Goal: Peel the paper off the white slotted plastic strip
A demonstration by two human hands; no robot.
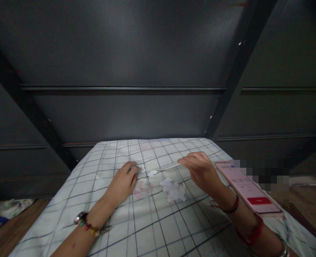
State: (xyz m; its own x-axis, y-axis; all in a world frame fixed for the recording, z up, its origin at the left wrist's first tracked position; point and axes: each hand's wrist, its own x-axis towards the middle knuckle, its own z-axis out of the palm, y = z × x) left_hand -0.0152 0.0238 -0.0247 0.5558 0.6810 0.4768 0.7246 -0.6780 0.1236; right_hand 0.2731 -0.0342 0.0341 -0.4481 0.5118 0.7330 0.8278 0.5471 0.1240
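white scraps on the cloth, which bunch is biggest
The loose heap below and left of the right hand; others, like the scrap by the left hand, are smaller.

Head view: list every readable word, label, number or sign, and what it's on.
Phone: one row of large digits, possibly "00:30…", too blurred to confirm.
Red button on its screen: label too small to read.
Other screen marks: too small.
Thin white strip in right hand, paper scraps: nothing legible.
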